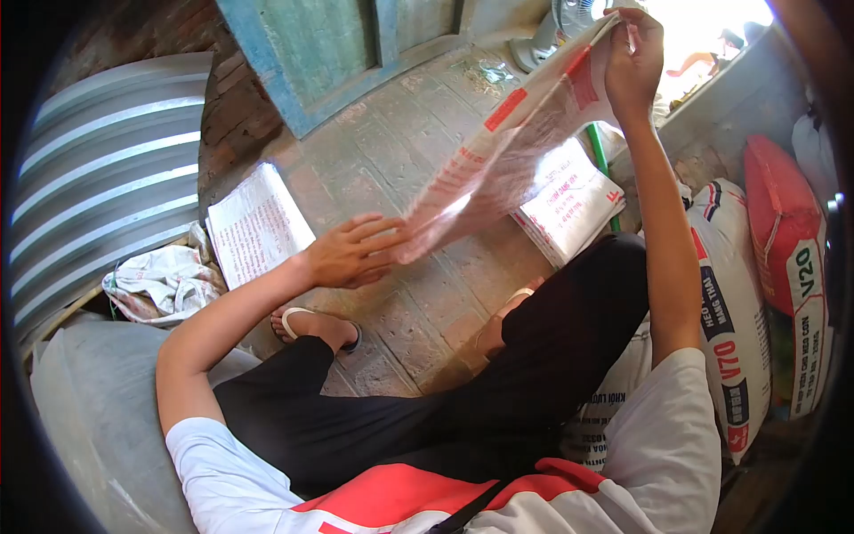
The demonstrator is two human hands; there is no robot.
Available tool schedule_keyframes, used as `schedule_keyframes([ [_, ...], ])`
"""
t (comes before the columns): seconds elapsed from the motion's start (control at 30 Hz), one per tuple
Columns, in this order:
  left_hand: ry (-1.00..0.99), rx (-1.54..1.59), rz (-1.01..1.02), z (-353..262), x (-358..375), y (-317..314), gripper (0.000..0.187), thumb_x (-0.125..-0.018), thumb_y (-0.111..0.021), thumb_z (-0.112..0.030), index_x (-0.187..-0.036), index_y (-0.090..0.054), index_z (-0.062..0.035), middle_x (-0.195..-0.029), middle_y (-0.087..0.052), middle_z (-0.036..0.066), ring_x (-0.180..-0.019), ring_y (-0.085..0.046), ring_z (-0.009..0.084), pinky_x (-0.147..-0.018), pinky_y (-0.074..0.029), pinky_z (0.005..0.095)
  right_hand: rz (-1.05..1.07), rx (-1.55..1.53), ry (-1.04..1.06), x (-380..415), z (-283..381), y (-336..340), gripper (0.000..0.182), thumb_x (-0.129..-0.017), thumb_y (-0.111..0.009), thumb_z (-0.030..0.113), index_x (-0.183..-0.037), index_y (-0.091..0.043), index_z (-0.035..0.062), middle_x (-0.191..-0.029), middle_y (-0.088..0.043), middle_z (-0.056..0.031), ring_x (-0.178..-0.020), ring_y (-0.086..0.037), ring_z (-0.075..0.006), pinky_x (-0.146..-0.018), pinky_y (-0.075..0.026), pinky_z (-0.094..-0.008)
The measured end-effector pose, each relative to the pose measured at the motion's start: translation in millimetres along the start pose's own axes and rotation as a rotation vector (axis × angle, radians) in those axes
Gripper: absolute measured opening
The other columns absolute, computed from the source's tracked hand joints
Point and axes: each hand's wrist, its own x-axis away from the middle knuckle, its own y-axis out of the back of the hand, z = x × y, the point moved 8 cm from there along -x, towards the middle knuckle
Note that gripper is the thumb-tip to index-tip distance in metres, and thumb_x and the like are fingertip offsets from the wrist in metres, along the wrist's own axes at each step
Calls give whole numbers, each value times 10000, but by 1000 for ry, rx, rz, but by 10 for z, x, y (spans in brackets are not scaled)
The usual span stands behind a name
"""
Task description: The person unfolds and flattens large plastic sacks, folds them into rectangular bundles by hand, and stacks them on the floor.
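A white woven plastic sack [498, 160] with red print is stretched slantwise in front of me, raised at its right end. My right hand [636, 67] is closed on its upper end, high at the right. At the lower left end is my left hand [356, 252], fingers stretched out and fingertips at the sack's edge. Flat printed sacks lie on the floor in two stacks: a left stack [258, 222] beyond my left forearm, and a right stack [569, 200] below the raised sack, partly hidden by it.
Full feed bags [734, 329] and a red bag [783, 222] stand along my right side. A crumpled white sack [165, 280] lies at the left by corrugated sheeting [116, 151]. Beyond are a blue door [329, 53] and a fan [543, 40] on the brick floor [391, 142].
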Motion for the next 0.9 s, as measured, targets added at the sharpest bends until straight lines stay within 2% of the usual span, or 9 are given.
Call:
schedule_keyframes([
  [0.03, -69, -17, 15, -110, -51, -14, 434, -844, -710, -337, -1218, -593, -151, -1466, -454, 134, -1427, -352, 309, -1148, -291, 474, -22, 21, -3, 0, -43, 26, 202, -949, -471, 32, -1130, -559, 12, -1068, -581, -136, -1046, -557, -249, -948, -428, -348],
  [0.17, 191, 179, 261, -131, -188, -346, 442, -870, -701, -306, -1247, -576, -111, -1271, -603, 100, -1187, -550, 298, -1000, -417, 439, -78, 47, -59, 32, -179, 103, 192, -991, -469, 69, -1151, -557, 12, -1088, -598, -148, -1062, -577, -266, -951, -436, -358],
  [0.37, 190, 250, 30, -21, -188, -193, 180, -871, -695, -171, -986, -627, -50, -933, -631, 118, -780, -614, 321, -674, -501, 411, -84, 72, -51, 39, -470, 299, 267, -992, -530, 126, -1247, -551, 48, -1175, -624, -183, -1106, -598, -305, -983, -436, -376],
  [0.4, 163, 266, -92, 19, -168, 15, 157, -839, -728, -148, -842, -615, -39, -823, -599, 133, -704, -599, 331, -620, -486, 421, -84, 145, -31, 50, -527, 357, 256, -1000, -502, 130, -1236, -560, 50, -1111, -632, -165, -1039, -609, -264, -941, -451, -363],
  [0.47, 274, 320, -204, 196, -57, 380, 110, -837, -692, -66, -825, -594, -17, -771, -579, 150, -656, -608, 326, -590, -485, 406, -78, 294, 7, 80, -588, 474, 253, -1015, -445, 139, -1213, -577, 52, -983, -649, -131, -906, -631, -184, -858, -482, -335],
  [0.53, 400, 307, -321, 489, 91, 617, 58, -875, -627, -19, -842, -579, -21, -696, -533, 130, -560, -581, 288, -515, -454, 359, -57, 239, -34, 172, -855, 543, 229, -1010, -456, 150, -1174, -589, 61, -1011, -655, -152, -974, -628, -259, -905, -469, -384],
  [0.63, 536, 363, -358, 1002, 94, 918, 120, -959, -601, -125, -893, -647, -35, -761, -637, 97, -616, -642, 193, -544, -502, 317, -2, 171, -161, 236, -1017, 614, 294, -1012, -445, 243, -1194, -586, 60, -998, -667, -196, -968, -644, -311, -889, -470, -417],
  [0.7, 574, 329, -345, 1092, 6, 1120, 163, -940, -663, -169, -892, -697, -17, -787, -679, 84, -654, -664, 173, -577, -515, 306, 10, 141, -253, 265, -1078, 676, 336, -1006, -459, 290, -1214, -580, 57, -983, -671, -197, -946, -652, -305, -870, -475, -420],
  [0.9, 651, 119, -579, 1033, -17, 1389, 158, -837, -790, -178, -883, -736, -38, -810, -704, 91, -704, -694, 163, -621, -533, 296, 48, 13, -679, 375, -1422, 742, 542, -934, -575, 525, -1050, -713, 14, -834, -658, -32, -771, -577, -127, -790, -472, -277],
])
